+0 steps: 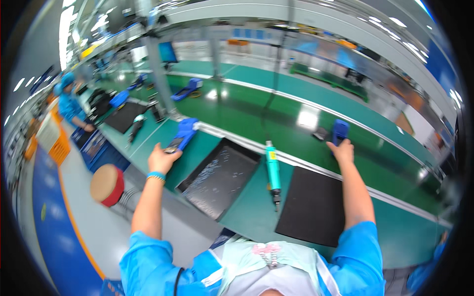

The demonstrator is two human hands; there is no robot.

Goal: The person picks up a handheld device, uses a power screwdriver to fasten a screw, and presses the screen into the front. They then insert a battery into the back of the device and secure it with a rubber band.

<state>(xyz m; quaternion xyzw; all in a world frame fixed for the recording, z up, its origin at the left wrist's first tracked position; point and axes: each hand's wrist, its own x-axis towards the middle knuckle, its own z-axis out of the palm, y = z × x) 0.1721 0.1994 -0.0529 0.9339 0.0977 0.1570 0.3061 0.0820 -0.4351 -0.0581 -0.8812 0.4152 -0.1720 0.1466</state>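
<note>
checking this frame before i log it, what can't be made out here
Head view only:
- Left hand: the small dark device is partly covered by the fingers, so its kind is unclear.
- Right hand: it hides the lower part of the blue holder; the grip is unclear.
- Hanging screwdriver: the tip is too small to read.

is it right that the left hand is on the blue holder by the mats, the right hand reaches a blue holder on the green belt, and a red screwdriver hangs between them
Not quite. In the head view the hanging screwdriver is teal, not red. The rest holds: the left hand is on a blue holder beside the black mats, and the right hand reaches a blue holder on the green belt.
</note>
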